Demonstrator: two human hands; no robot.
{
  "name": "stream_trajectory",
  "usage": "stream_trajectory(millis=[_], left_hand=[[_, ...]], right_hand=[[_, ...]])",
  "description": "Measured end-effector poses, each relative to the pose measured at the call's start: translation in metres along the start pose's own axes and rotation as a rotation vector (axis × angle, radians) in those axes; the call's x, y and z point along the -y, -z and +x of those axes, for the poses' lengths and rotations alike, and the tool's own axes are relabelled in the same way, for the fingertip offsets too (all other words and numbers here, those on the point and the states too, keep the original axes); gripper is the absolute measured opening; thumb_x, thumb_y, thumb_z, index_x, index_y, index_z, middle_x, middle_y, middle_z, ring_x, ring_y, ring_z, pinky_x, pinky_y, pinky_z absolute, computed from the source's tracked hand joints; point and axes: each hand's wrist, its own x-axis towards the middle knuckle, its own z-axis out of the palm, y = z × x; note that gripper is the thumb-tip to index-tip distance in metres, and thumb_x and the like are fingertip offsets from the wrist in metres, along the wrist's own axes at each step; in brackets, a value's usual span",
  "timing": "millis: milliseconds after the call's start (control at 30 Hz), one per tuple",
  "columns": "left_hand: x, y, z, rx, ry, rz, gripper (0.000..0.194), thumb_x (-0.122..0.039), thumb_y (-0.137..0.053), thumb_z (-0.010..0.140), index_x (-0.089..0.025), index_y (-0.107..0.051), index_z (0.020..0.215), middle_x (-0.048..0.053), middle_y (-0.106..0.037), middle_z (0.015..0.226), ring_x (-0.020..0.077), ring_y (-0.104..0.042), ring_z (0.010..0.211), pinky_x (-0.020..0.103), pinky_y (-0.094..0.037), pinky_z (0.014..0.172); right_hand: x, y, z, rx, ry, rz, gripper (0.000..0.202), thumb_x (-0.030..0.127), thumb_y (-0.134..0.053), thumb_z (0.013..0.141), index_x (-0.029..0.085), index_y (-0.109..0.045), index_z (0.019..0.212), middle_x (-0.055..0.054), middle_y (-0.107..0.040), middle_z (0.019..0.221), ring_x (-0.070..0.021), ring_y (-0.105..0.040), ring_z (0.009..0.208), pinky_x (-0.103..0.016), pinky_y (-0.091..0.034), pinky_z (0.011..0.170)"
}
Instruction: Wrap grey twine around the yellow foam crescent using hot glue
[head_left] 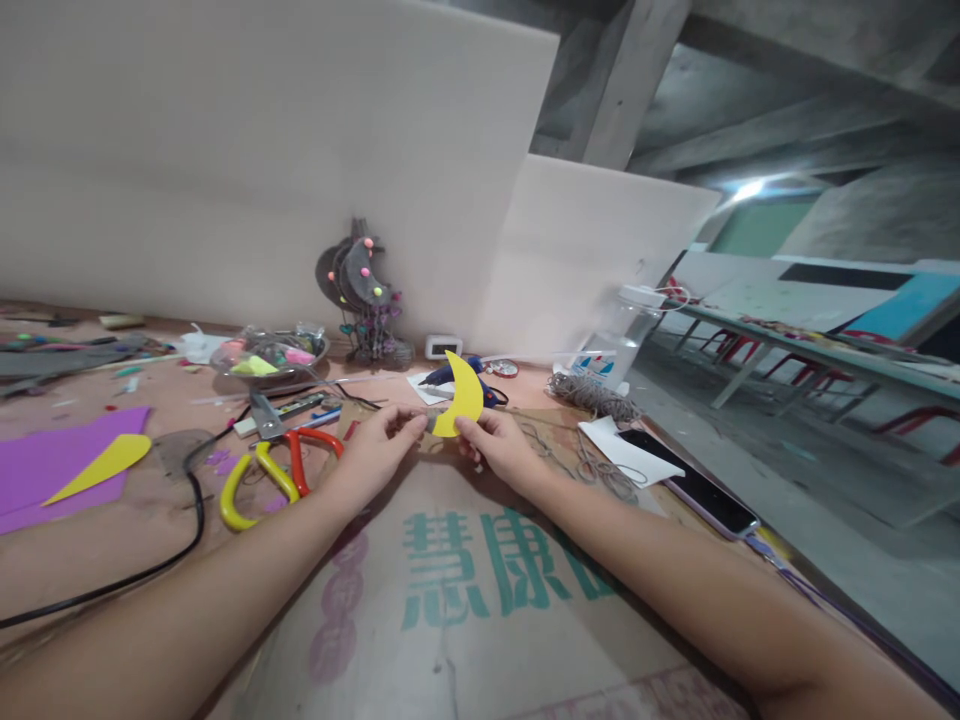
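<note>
A yellow crescent moon cut-out [469, 392] is held up over the cardboard, between both my hands. My right hand [496, 442] pinches its lower edge between thumb and fingers. My left hand [386, 440] is closed on the crescent's lower left end, where a short grey section [434, 423] shows; the grey looks like wound yarn, but fine detail is blurred. Just behind the crescent lies a dark blue glue gun [448, 374], partly hidden by it. Scissors with yellow and red handles [295, 465] rest left of my left hand.
Printed cardboard [450, 640] covers the table in front of me. Purple sheets [60, 455] with a yellow piece [105, 468] lie left, near a black cable [199, 505]. Grey yarn [600, 397], a phone [712, 500] and a plastic jug [619, 335] are right. A decorated grey moon [358, 275] stands behind.
</note>
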Motion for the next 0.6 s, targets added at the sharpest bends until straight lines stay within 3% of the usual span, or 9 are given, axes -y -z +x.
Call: stream_trajectory(millis=[167,367,600], left_hand=[[-0.0046,0.0002,-0.0019,0.032,0.006,0.068,0.026,-0.04,-0.054,0.076,-0.016,-0.06,0.08,0.002,-0.062,0.076,0.0131,-0.053,0.066,0.022,-0.038,0.057],[-0.0068,-0.0008,-0.0027,0.082,-0.002,0.06,0.03,-0.041,-0.055,0.074,-0.016,-0.063,0.087,0.004,-0.066,0.086,0.0173,-0.058,0.079,0.025,-0.042,0.068],[-0.0078,-0.0004,-0.0037,0.075,0.003,0.135,0.027,-0.041,-0.053,0.075,-0.017,-0.063,0.081,0.003,-0.066,0.079,0.0156,-0.058,0.07,0.024,-0.041,0.061]], right_hand=[[0.0016,-0.0005,-0.0008,0.009,-0.011,0.007,0.037,0.051,-0.054,0.075,0.015,-0.052,0.068,0.003,-0.049,0.053,-0.007,-0.04,0.042,-0.02,-0.033,0.04],[-0.0006,-0.0008,-0.0005,0.052,-0.003,-0.037,0.038,0.051,-0.054,0.075,0.014,-0.052,0.067,0.003,-0.048,0.053,-0.0062,-0.039,0.042,-0.02,-0.032,0.04],[-0.0027,-0.0004,-0.0005,0.058,-0.004,-0.03,0.037,0.051,-0.054,0.076,0.015,-0.052,0.067,0.003,-0.047,0.052,-0.0069,-0.039,0.043,-0.02,-0.032,0.041]])
